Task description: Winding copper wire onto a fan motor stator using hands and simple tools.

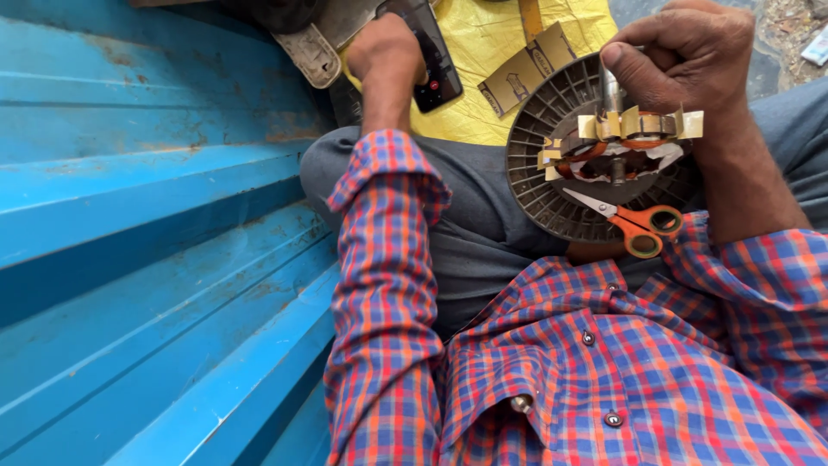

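Two hands worked apart: the right hand (681, 52) gripped the motor rotor (604, 151) shaft above orange scissors (634, 223); the left hand (384, 52) was closed against a black phone (434, 60).

left: blue ribbed wall (147, 216) blocks | lap: motor disc (552, 147), scissors (634, 223) crowd | between arms: open

Glossy blue ribbed sheet metal (147, 216), scuffed and rust-flecked in places, is filling the left side. A matt grey plastic slotted fan disc (552, 164) is carrying a bare metal shaft (611, 91) and tan card strips (642, 125). Orange-handled scissors (634, 223) are showing shiny steel blades. A woven checked cotton shirt (604, 371), matt grey trousers (466, 224) and a crinkled yellow sheet (492, 52) are looking soft.
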